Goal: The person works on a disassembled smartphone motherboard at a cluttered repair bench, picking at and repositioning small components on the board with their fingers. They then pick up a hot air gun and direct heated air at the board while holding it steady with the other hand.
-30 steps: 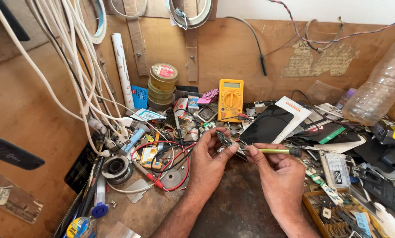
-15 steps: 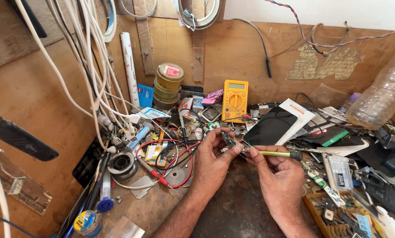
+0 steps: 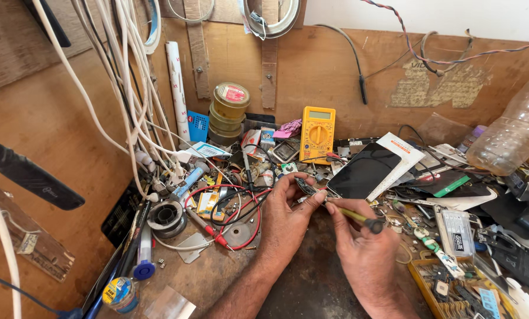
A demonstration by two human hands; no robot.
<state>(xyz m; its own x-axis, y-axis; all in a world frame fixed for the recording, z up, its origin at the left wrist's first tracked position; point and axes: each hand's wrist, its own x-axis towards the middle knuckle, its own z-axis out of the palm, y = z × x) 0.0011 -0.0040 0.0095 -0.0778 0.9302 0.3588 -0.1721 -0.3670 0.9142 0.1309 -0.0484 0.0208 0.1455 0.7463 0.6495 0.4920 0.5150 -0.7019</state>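
My left hand (image 3: pixel 288 215) pinches a small dark electronic part (image 3: pixel 305 188) between thumb and fingers above the cluttered workbench. My right hand (image 3: pixel 362 245) grips a thin screwdriver with a yellow-green shaft and dark handle (image 3: pixel 359 216), its tip pointing left against the small part. Both hands meet at the middle of the view, just in front of a black phone screen (image 3: pixel 363 171) lying on white card.
A yellow multimeter (image 3: pixel 317 133) leans on the wooden back wall beside stacked tape rolls (image 3: pixel 228 112). Red and black probe leads (image 3: pixel 229 212) and a solder spool (image 3: pixel 166 216) lie left. White cables (image 3: pixel 122 88) hang left. A plastic bottle (image 3: pixel 512 133) and a parts tray (image 3: pixel 459 292) sit right.
The view has shifted slightly. My hands stay together on the small part, and the screwdriver handle has dropped a little lower to the right.
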